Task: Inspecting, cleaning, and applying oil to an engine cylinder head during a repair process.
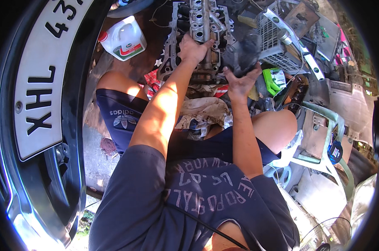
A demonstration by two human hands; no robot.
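A metal engine cylinder head [174, 50] lies between my bent legs, with a row of round openings along its middle. My left hand [192, 49] is closed on the cylinder head at its central raised section. My right hand [240, 81] grips a dark, blurred cloth-like bundle [241, 48] beside the head's right side; its exact form is unclear. Crumpled soiled cloth and plastic [202, 108] lie beneath and in front of the head.
A car bumper with a plate [72, 104] curves along the left. A white jug [122, 39] stands upper left. At right are a grey plastic crate [273, 37], metal strip, green pouch [274, 79], pale green chair frame [338, 125], scattered panels and a wire fan guard.
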